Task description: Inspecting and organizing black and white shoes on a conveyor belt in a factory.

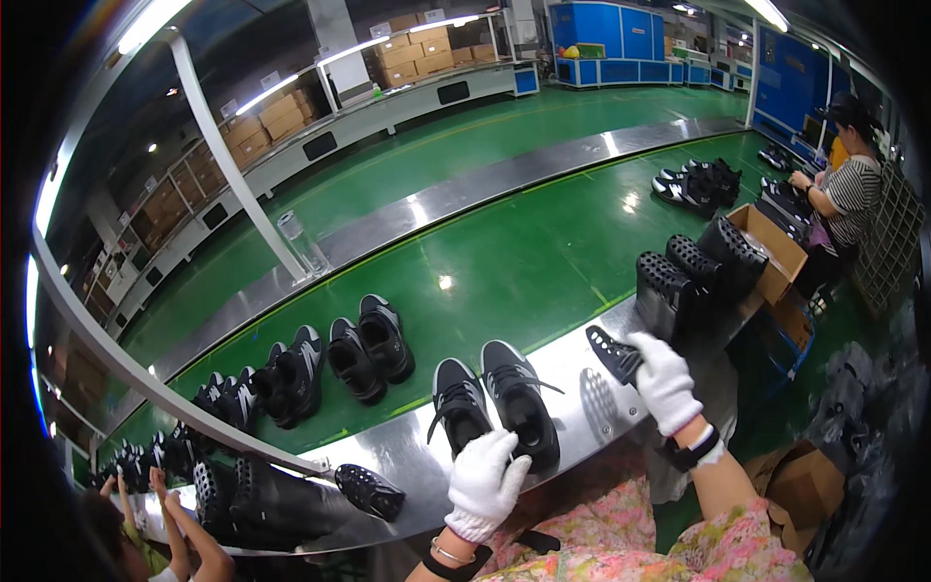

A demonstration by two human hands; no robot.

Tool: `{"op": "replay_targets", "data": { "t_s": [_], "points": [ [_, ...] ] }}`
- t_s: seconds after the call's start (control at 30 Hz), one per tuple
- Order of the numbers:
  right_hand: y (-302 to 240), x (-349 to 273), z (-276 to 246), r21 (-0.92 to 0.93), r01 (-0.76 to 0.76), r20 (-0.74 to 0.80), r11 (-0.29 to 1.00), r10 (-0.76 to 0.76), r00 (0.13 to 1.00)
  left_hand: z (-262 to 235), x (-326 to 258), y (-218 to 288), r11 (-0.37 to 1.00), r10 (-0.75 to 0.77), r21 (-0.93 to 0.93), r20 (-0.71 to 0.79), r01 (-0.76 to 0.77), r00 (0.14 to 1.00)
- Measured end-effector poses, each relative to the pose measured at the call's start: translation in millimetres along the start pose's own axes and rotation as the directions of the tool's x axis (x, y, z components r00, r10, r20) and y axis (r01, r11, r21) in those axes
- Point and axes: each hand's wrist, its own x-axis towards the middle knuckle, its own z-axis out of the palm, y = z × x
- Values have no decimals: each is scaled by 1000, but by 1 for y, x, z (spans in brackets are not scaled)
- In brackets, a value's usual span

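Observation:
A pair of black-and-grey lace-up shoes stands toes away from me on the shiny metal ledge: a left shoe (458, 396) and a right shoe (521, 403), laces loose. My left hand (485, 487), in a white knit glove, is closed at the heel of the left shoe, hiding part of it. Farther right, my right hand (663, 382), gloved likewise, grips a black perforated plastic shoe tree (611, 354) by one end, raised above the ledge. Another perforated shoe tree (369, 492) lies on the ledge to the left.
More shoes (372, 344) stand in a row on the green surface leftward. Black perforated shoe trees (667, 281) and an open carton (771, 254) crowd the ledge's right. A white post (228, 170) rises at left. Co-workers stand far right (853, 184) and lower left (179, 538).

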Motion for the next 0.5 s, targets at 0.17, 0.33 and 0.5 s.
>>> {"op": "replay_targets", "data": {
  "t_s": [0.17, 0.33, 0.5],
  "points": [
    [-102, -6, -46, 347, 257, -77, 902, -246, 966, -13, 7, 6, 347, -541, -869, 121, 352, 832],
    [-140, -34, -2, 450, 509, 44, 734, -587, 808, -24, 25, 6, -243, -437, -946, 304, 214, 847],
    [-147, -46, 1, 785, -313, 568, 535, -419, 709, -25, 10, -8, -219, -658, -975, 179, 42, 732]
  ]
}}
